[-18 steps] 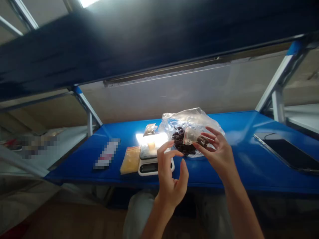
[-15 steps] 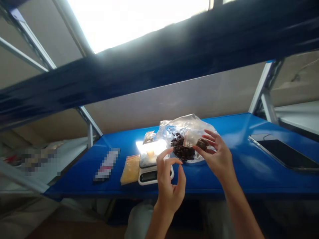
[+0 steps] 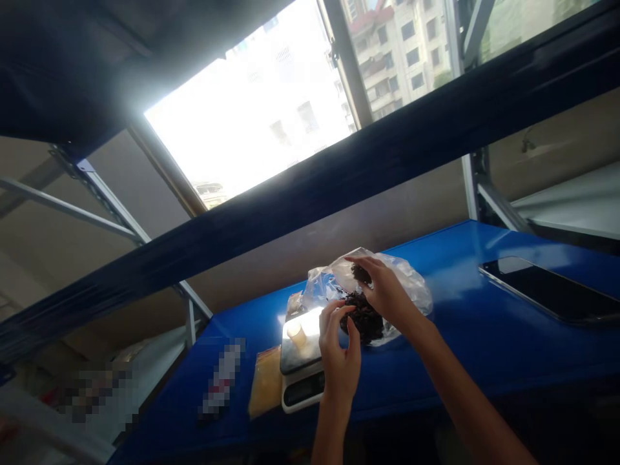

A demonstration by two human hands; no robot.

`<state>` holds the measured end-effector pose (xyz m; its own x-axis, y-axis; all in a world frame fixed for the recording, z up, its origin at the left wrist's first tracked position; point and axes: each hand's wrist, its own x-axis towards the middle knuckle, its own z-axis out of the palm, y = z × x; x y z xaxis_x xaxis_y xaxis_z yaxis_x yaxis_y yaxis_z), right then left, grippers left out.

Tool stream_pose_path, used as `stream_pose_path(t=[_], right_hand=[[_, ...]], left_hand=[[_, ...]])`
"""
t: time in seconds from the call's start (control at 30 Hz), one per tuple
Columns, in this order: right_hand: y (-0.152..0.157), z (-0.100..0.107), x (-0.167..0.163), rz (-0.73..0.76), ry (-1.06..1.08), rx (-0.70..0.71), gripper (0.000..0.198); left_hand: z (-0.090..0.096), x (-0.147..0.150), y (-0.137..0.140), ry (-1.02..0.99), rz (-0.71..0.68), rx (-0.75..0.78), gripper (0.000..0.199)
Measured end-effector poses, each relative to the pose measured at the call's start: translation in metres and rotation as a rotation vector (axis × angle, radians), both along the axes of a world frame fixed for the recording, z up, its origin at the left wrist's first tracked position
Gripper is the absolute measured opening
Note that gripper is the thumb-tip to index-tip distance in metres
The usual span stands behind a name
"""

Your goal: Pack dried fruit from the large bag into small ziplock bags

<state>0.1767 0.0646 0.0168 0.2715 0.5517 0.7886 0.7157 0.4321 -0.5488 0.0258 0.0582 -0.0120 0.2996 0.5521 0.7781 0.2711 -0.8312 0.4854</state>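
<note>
One dark clump [image 3: 361,274], its direction and long axis unclear, sits pinched in the right hand [image 3: 390,296] near dark flakes [image 3: 365,320]; the left hand [image 3: 340,355] curves, thumb apart.

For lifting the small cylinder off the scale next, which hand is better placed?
Probably the left hand: it is beside the scale, nearer the cylinder, and seems empty. The right hand is farther, over the plastic bag, apparently holding a dark clump.
</note>
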Motion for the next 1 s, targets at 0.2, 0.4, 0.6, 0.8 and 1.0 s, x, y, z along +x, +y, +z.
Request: stream_pose_path(t=[0.2,0.4,0.6,0.8,1.0], right_hand=[[0.0,-0.014,-0.002,-0.034,0.18,-0.054,0.047],[0.0,-0.023,0.003,-0.028,0.265,-0.138,0.04],[-0.008,-0.016,0.003,0.112,0.159,-0.19,0.056],[-0.017,-0.006,0.004,0.073,0.238,-0.121,0.053],[-0.019,-0.011,0.007,0.127,0.385,-0.138,0.024]], left_hand=[[-0.009,0.015,0.018,0.025,-0.065,-0.062,0.018],[0.007,0.023,0.03,0.03,-0.024,-0.029,0.015],[0.014,0.024,0.044,0.019,0.002,-0.095,0.032],[0.027,0.025,0.046,0.022,-0.088,-0.442,0.021],[0.025,0.024,0.045,-0.197,-0.128,-0.593,0.019]])
